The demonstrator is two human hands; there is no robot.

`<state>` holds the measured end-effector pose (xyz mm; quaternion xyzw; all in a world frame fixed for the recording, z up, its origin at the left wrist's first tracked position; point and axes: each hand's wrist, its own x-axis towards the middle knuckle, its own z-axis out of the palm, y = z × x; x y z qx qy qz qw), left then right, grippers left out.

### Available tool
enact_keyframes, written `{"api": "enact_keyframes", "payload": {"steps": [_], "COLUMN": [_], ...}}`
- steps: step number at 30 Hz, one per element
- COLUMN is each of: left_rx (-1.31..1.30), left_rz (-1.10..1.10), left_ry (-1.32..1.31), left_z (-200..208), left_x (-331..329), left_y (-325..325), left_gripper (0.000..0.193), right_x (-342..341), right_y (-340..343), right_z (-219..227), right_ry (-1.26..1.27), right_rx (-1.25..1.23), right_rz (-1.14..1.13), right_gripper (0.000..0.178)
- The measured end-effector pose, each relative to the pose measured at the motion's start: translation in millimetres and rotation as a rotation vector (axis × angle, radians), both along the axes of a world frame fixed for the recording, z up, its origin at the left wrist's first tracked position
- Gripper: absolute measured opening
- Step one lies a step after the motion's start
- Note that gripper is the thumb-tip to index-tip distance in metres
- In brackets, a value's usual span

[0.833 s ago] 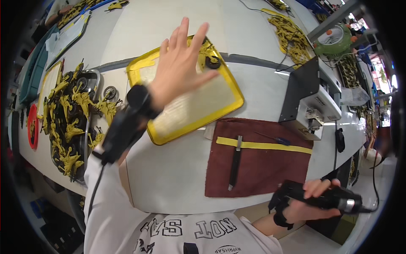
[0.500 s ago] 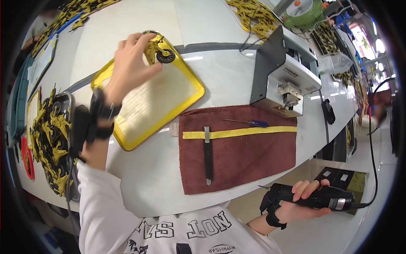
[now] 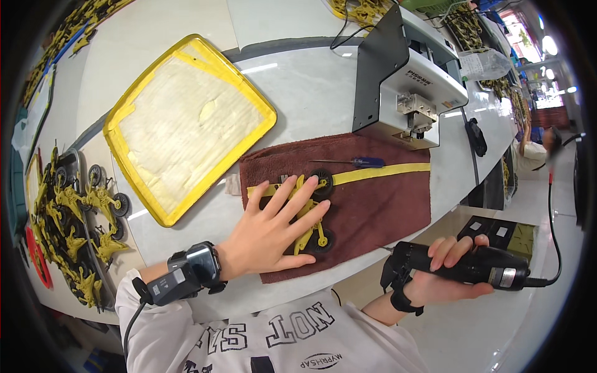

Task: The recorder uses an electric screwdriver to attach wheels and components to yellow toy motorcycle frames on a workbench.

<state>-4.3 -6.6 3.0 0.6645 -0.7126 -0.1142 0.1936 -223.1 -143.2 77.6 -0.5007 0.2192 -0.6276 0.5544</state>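
Shifted from the yellow tray's (image 3: 219, 166) far corner, a yellow wheeled model (image 3: 303, 242) lies on the brown cloth's (image 3: 385, 211) left half, near the desk's (image 3: 305, 93) front edge. The left hand (image 3: 264, 230) spreads open fingers over it. The right hand (image 3: 435, 289) grips a black electric driver (image 3: 485, 267) beyond that edge. The step looks like positioning; using the driver would call for a steady hold and its tip brought over.

Yellow model (image 3: 305, 239) (black-wheeled) lies on maroon cloth (image 3: 385, 211); corded black screwdriver (image 3: 476, 267) near-level
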Motion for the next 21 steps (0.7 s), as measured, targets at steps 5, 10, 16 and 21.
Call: {"api": "enact_keyframes", "payload": {"steps": [5, 10, 16, 21], "left_rx": [0.016, 0.067, 0.073, 0.056], "left_rz": [-0.003, -0.053, -0.058, -0.037], "left_ry": [-0.011, -0.006, 0.052, 0.051], "left_z": [-3.1, -2.0, 3.5, 2.5], "left_x": [-3.7, 3.7, 1.4, 3.2], "left_y": [-3.0, -3.8, -5.3, -1.3], "left_gripper": [0.078, 0.071, 0.068, 0.071], "right_x": [26.9, 80.0, 123.4, 118.2], "right_y": [-46.7, -96.0, -115.1, -108.2], "right_z": [19.9, 56.2, 53.4, 53.5], "right_ry": [-0.112, 0.142, 0.283, 0.216], "right_rx": [-0.174, -0.295, -0.266, -0.218], "right_rz": [0.03, -0.158, -0.095, -0.058], "right_gripper": [0.083, 0.084, 0.077, 0.073]}}
